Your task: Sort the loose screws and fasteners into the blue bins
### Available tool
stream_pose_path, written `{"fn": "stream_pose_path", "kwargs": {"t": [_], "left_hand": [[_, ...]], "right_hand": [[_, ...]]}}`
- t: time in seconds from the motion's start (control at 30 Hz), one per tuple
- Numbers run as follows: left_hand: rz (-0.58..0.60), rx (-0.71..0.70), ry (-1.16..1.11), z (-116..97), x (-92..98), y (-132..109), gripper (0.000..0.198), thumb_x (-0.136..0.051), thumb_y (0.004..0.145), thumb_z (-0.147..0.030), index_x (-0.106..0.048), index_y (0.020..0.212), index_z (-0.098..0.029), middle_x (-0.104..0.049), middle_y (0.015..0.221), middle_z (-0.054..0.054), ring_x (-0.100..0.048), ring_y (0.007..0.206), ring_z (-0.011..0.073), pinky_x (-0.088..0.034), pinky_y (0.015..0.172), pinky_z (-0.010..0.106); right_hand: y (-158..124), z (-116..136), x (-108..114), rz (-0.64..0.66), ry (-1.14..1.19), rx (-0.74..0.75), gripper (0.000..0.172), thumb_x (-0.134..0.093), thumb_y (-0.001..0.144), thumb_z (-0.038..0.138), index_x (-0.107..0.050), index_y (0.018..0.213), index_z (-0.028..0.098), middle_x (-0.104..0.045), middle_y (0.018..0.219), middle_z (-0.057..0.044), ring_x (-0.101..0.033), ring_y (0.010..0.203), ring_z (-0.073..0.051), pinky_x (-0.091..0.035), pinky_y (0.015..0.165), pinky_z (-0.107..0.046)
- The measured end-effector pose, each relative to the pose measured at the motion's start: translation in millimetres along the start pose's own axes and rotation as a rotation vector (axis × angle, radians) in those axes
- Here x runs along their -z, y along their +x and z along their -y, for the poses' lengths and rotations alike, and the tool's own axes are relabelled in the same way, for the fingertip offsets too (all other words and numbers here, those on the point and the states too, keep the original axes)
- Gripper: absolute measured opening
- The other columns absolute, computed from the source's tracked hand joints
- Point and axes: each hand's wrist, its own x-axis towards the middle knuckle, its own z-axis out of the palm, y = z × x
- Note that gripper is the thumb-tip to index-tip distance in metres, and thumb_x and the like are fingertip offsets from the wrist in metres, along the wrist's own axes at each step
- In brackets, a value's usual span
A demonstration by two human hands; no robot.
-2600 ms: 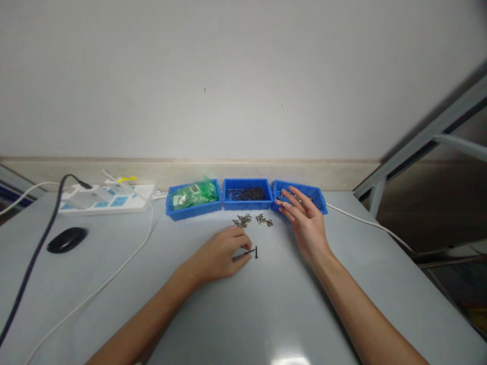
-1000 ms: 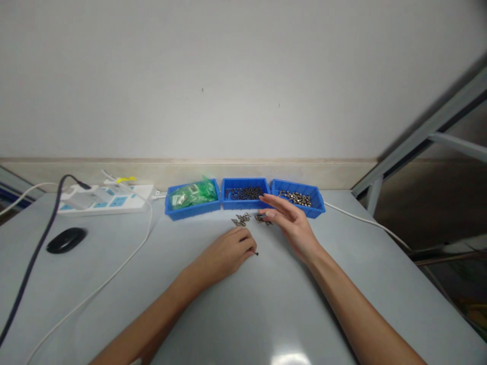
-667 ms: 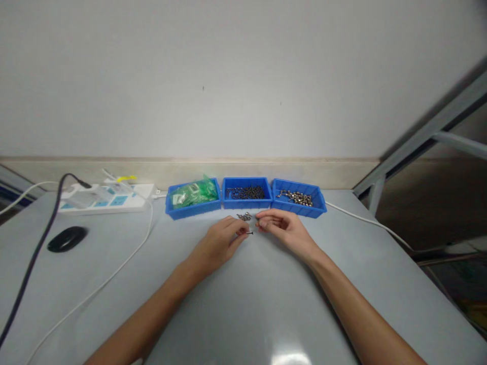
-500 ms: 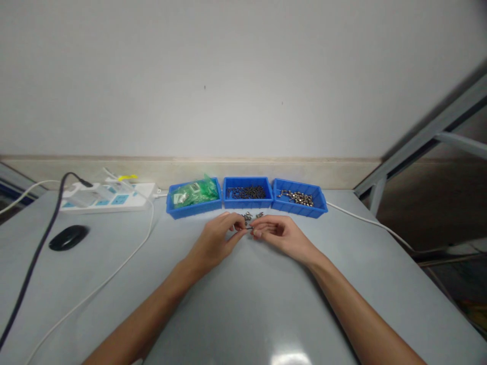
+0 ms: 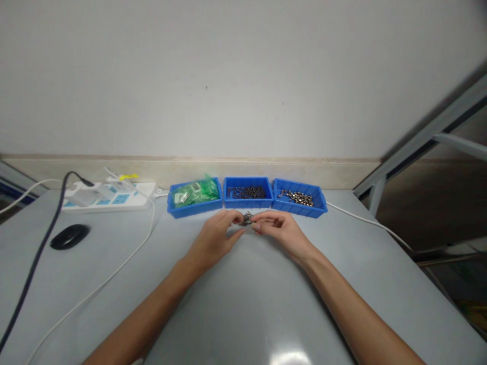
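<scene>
My left hand [image 5: 217, 234] is over the table in front of the middle bin. Its thumb stands apart from its bent fingers, and I see nothing held between them. Facing it, my right hand [image 5: 280, 229] has thumb and fingertips pinched together around a thin dark screw-like piece, mostly hidden by the fingers. Just behind and between the fingertips lies a small pile of shiny metal parts [image 5: 247, 216], partly covered by the hands; their exact kind is too small to tell.
Three blue bins stand along the wall: green plastic packets [image 5: 196, 192] in the left one, dark screws [image 5: 249, 192] in the middle, shiny metal fittings [image 5: 300, 197] on the right. A power strip [image 5: 129, 202], black mouse [image 5: 70, 236] and white cable [image 5: 114, 274] lie at left.
The left thumb and fingers have come apart from the thin dark piece that was between both hands' fingertips. The right hand has shifted slightly left and stays pinched.
</scene>
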Motion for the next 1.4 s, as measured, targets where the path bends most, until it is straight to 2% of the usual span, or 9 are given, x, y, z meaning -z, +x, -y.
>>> {"fn": "stream_pose_path", "kwargs": {"t": [0.07, 0.13, 0.23, 0.5, 0.67, 0.83, 1.07, 1.17, 1.4], "left_hand": [[0.046, -0.004, 0.087, 8, -0.6, -1, 0.019, -0.061, 0.088, -0.011, -0.059, 0.106, -0.018, -0.069, 0.102, 0.006, -0.062, 0.095, 0.0214, -0.050, 0.086, 0.036], [0.094, -0.001, 0.153, 15, -1.7, -3, 0.021, -0.056, 0.090, -0.011, -0.061, 0.109, -0.018, -0.068, 0.107, 0.007, -0.060, 0.100, 0.0237, -0.049, 0.090, 0.039], [0.135, 0.015, 0.201, 22, -3.3, -5, 0.019, -0.053, 0.093, -0.012, -0.064, 0.108, -0.017, -0.068, 0.105, 0.009, -0.058, 0.098, 0.0243, -0.049, 0.088, 0.039], [0.190, 0.084, 0.210, 25, -4.9, -4, 0.009, -0.051, 0.094, -0.015, -0.061, 0.093, -0.016, -0.066, 0.094, 0.007, -0.057, 0.090, 0.0228, -0.048, 0.085, 0.039], [0.073, 0.053, 0.082, 23, -7.2, -2, 0.011, -0.051, 0.094, -0.014, -0.060, 0.099, -0.017, -0.065, 0.090, 0.005, -0.058, 0.087, 0.0203, -0.048, 0.080, 0.033], [0.058, 0.024, 0.100, 19, -6.0, -2, 0.020, -0.043, 0.098, -0.016, -0.062, 0.105, -0.017, -0.066, 0.096, 0.007, -0.058, 0.090, 0.0208, -0.047, 0.084, 0.035], [0.137, -0.056, 0.173, 12, -5.8, -7, 0.029, -0.050, 0.095, -0.017, -0.058, 0.123, -0.017, -0.064, 0.110, 0.011, -0.056, 0.099, 0.0232, -0.049, 0.089, 0.039], [0.138, -0.133, 0.214, 12, -9.2, -9, 0.024, -0.048, 0.096, -0.014, -0.062, 0.115, -0.015, -0.065, 0.106, 0.011, -0.057, 0.096, 0.0230, -0.050, 0.086, 0.039], [0.126, -0.169, 0.316, 13, -9.1, -6, 0.018, -0.048, 0.098, -0.016, -0.064, 0.105, -0.015, -0.067, 0.099, 0.010, -0.056, 0.091, 0.0223, -0.050, 0.082, 0.038]], "right_hand": [[5, 2, 1, -0.067, 0.018, 0.092, 0.037, -0.083, 0.070, 0.032, -0.075, 0.106, 0.024, -0.076, 0.105, -0.007, -0.071, 0.095, -0.021, -0.053, 0.092, -0.038], [9, 4, 3, -0.101, 0.022, 0.181, 0.054, -0.082, 0.072, 0.030, -0.067, 0.123, 0.029, -0.066, 0.130, -0.007, -0.064, 0.116, -0.023, -0.048, 0.103, -0.041], [12, 1, 7, -0.113, -0.012, 0.227, 0.066, -0.080, 0.075, 0.030, -0.056, 0.136, 0.032, -0.056, 0.143, -0.008, -0.059, 0.124, -0.025, -0.047, 0.105, -0.043], [3, -8, 10, -0.106, -0.050, 0.173, 0.041, -0.073, 0.081, 0.032, -0.065, 0.121, 0.026, -0.070, 0.122, -0.010, -0.072, 0.091, -0.021, -0.054, 0.090, -0.041], [2, -8, 6, -0.119, -0.059, 0.135, 0.031, -0.073, 0.079, 0.032, -0.069, 0.108, 0.022, -0.076, 0.103, -0.008, -0.072, 0.081, -0.018, -0.055, 0.080, -0.034], [2, -8, 3, -0.121, -0.055, 0.092, 0.032, -0.074, 0.076, 0.033, -0.070, 0.105, 0.020, -0.076, 0.099, -0.008, -0.072, 0.076, -0.018, -0.056, 0.074, -0.032], [2, -5, 2, -0.155, -0.047, 0.094, 0.027, -0.072, 0.075, 0.029, -0.070, 0.101, 0.020, -0.077, 0.095, -0.007, -0.071, 0.075, -0.018, -0.056, 0.074, -0.032], [2, -9, 3, -0.189, -0.087, 0.100, 0.024, -0.069, 0.074, 0.024, -0.070, 0.098, 0.019, -0.076, 0.091, -0.006, -0.070, 0.073, -0.017, -0.055, 0.072, -0.031], [3, -18, 2, -0.218, -0.111, 0.096, 0.026, -0.065, 0.070, 0.020, -0.070, 0.095, 0.018, -0.075, 0.088, -0.007, -0.068, 0.067, -0.016, -0.054, 0.067, -0.029]]}}
